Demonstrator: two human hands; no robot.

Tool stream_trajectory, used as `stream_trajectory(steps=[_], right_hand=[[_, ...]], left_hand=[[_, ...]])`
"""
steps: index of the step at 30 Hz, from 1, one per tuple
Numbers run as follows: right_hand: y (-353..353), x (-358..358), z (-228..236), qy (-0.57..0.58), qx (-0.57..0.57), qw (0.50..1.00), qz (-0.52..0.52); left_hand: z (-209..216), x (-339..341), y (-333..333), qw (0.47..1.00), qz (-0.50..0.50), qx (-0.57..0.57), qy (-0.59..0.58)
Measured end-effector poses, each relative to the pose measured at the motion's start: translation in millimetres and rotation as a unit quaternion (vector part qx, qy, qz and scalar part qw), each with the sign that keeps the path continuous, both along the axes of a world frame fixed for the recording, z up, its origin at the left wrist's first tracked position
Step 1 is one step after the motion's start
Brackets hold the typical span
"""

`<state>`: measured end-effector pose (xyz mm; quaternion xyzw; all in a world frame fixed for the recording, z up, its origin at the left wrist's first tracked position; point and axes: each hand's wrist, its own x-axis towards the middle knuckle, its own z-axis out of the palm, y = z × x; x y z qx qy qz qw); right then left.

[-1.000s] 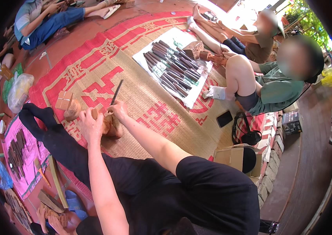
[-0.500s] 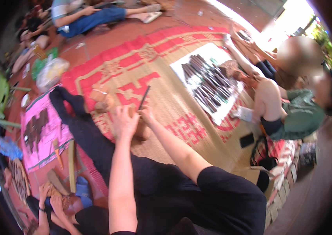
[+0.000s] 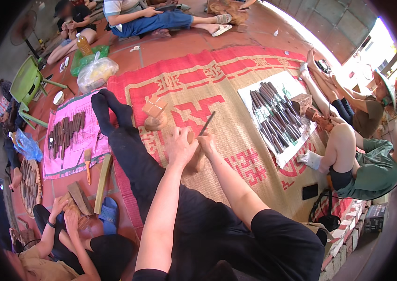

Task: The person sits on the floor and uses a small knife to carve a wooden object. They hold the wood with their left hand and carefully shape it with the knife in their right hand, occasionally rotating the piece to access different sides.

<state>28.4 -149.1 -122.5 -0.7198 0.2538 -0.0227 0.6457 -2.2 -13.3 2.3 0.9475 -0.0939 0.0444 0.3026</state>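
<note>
My left hand (image 3: 179,146) is closed round a pale brown wooden piece (image 3: 190,136), whose rounded end shows by the thumb. Close beside it, my right hand (image 3: 207,144) grips a slim dark carving tool (image 3: 208,122) that slants up and to the right. Fingers hide the tool's lower end, so I cannot tell whether it touches the wood. Below both hands is a brown wooden block (image 3: 197,164), partly covered by my forearms. Just beyond my left hand, a small light box-like block (image 3: 154,107) sits by a rounded wooden piece (image 3: 155,123) on the woven mat (image 3: 236,122).
Several dark tools lie on a white sheet (image 3: 257,139) at right, and more on a pink cloth (image 3: 86,157) at left. A brush (image 3: 88,166), wooden bars (image 3: 103,183) and a blue sandal (image 3: 109,215) lie left of my legs. Other people sit around the mat.
The view has shifted, so the mat and surroundings appear further right and lower. Both hands stay close together on the wood and tool; the tool leans further right in the picture.
</note>
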Motion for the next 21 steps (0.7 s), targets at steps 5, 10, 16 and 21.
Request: stream_trajectory(steps=[5,10,16,21], right_hand=[[9.7,-3.3,18.8,0.005,0.085,0.996,-0.033],[4.9,2.2,-7.2,0.026,-0.024,0.999,-0.005],[-3.0,-2.7,-9.7,0.016,0.100,0.994,-0.042],[4.5,-15.3,27.2,0.012,0.148,0.988,-0.031]], left_hand=[[-4.0,1.2,4.4,1.000,0.009,-0.010,-0.012],[2.8,-2.2,-1.0,1.000,-0.005,0.003,-0.003],[-2.5,-2.0,-2.2,1.000,0.001,-0.003,-0.023],[5.6,-3.9,-0.5,1.000,-0.009,0.027,-0.009]])
